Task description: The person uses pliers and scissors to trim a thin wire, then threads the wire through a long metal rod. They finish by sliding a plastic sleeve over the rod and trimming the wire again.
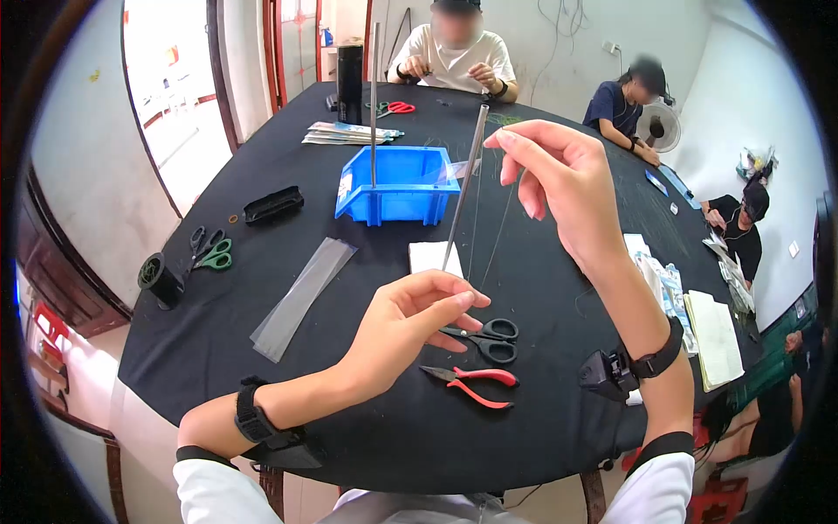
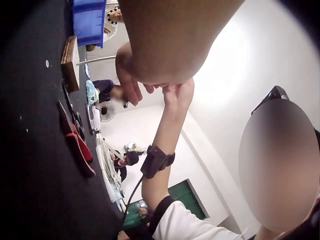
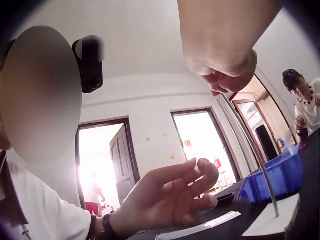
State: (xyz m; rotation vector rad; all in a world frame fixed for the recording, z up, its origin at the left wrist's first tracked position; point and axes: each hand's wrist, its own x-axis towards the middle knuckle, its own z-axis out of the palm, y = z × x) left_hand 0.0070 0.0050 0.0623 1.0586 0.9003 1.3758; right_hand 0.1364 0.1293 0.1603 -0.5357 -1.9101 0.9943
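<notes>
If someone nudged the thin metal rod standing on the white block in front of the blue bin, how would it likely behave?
The rod looks stiff: it runs straight along its whole length. Being tall and thin on a small white block, it would probably tip or wobble if pushed near the top. The fine thread hanging from the right hand is clearly floppy, so it would give the rod no support.

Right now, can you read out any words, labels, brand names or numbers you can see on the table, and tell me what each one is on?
No text can be read in any view.
The blue bin has a white label on its side: too blurred to read.
The flat packets behind the blue bin: print too small to read.
The black cylinder: no marking legible.
</notes>
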